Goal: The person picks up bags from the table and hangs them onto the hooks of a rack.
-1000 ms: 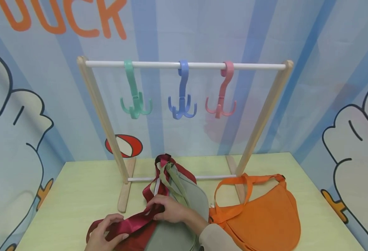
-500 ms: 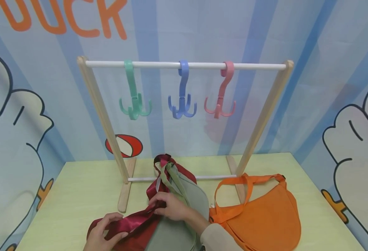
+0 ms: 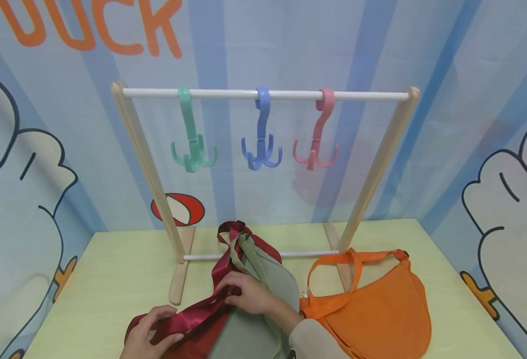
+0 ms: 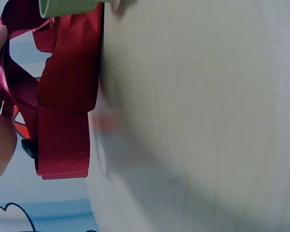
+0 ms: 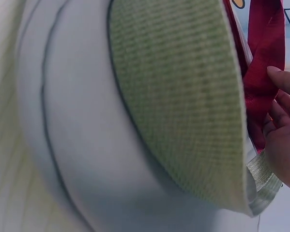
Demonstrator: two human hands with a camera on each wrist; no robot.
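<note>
A dark red bag (image 3: 200, 344) with a wide, shiny strap (image 3: 196, 315) lies partly under a grey-green bag (image 3: 250, 334). My left hand (image 3: 146, 333) holds the strap near its lower left end, thumb and fingers on either side of it. Farther along, my right hand (image 3: 250, 294) pinches the same strap above the grey-green bag. In the left wrist view the strap (image 4: 19, 82) loops past my fingers beside the red bag (image 4: 69, 72). The right wrist view shows the red strap (image 5: 263, 87) between thumb and fingers, with a green webbing strap (image 5: 183, 96) close to the camera.
An orange bag (image 3: 375, 309) lies on the pale table (image 3: 124, 269) at the right. Behind stands a wooden rack with a white bar (image 3: 227, 93), from which green (image 3: 194, 149), blue (image 3: 261, 149) and pink (image 3: 314, 149) hooks hang.
My right hand has shifted slightly right and up with the strap. The strap's far part has gone from a bunched loop to a straighter run. My left hand stays nearly still.
</note>
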